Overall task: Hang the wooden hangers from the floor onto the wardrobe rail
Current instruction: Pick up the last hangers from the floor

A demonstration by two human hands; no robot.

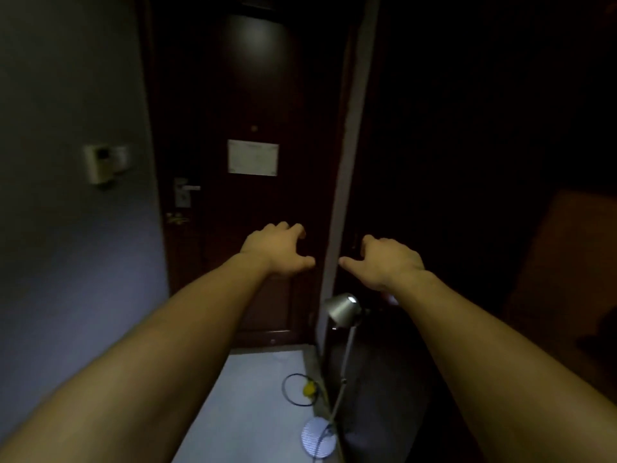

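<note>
Wooden hangers nowhere to be seen yet, same for the wardrobe rail. Probably off in the black patch toward 3 o'clock, honestly can't tell. Got left grip [280, 248] and right grip [387, 262] held out just below centre, side by side in front of the dark door [253, 95]: fingers apart, loosely curled, holding nothing. Guessing light, stiff, smooth-varnished, so a bit slippy. Best pinched at the neck right under the hook, one or two at a time to avoid tangled hooks. Worth minding the lamp [342, 309] and cable [293, 389] on the floor [250, 396] at 6 o'clock.
</note>
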